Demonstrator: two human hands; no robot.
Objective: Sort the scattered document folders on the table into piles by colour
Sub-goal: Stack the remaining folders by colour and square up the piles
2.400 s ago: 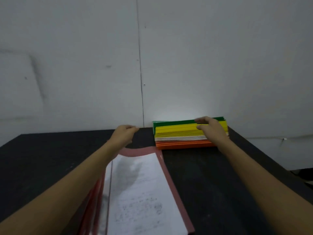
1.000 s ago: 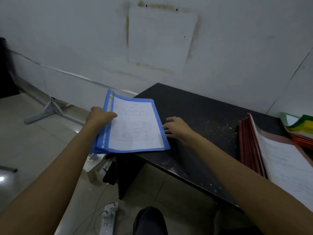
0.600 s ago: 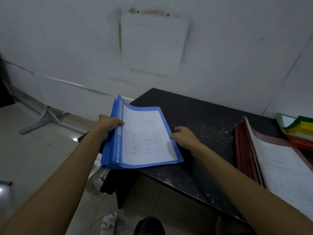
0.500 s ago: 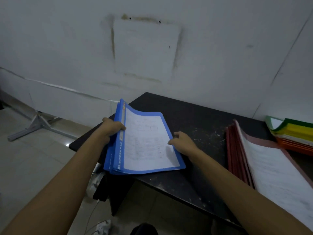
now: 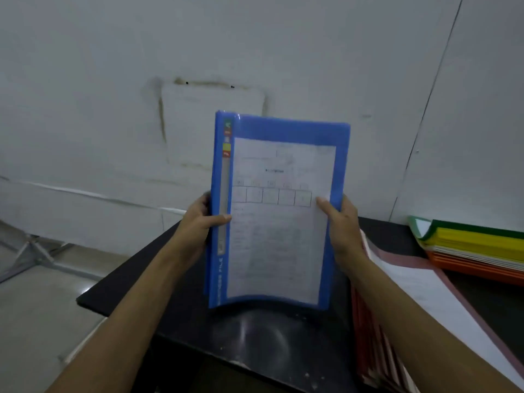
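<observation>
**Desk:** What is the head camera giving you?

**Operator:** I am watching a person holding blue folders upright over the left end of a black table. The front cover is facing me, and a printed sheet is showing through it.

**Desk:** And the hands?

**Operator:** Both are clamping the bundle about halfway up. The left hand is gripping the spine side and the right hand is gripping the opposite long edge. They are sitting apart with the folders between them, and the covers are bowing slightly.

**Desk:** Is the bundle touching the table?

**Operator:** I cannot tell. The bottom edge is sitting either on the surface or just above it. I am also failing to count the folders, though more than one layer is showing at the spine.

**Desk:** What else is lying there?

**Operator:** On the right, a pile of red folders is lying flat with a white sheet on top, just beside the right forearm. Beyond it, near the wall, a mixed stack is showing green, yellow, white and orange layers.
</observation>
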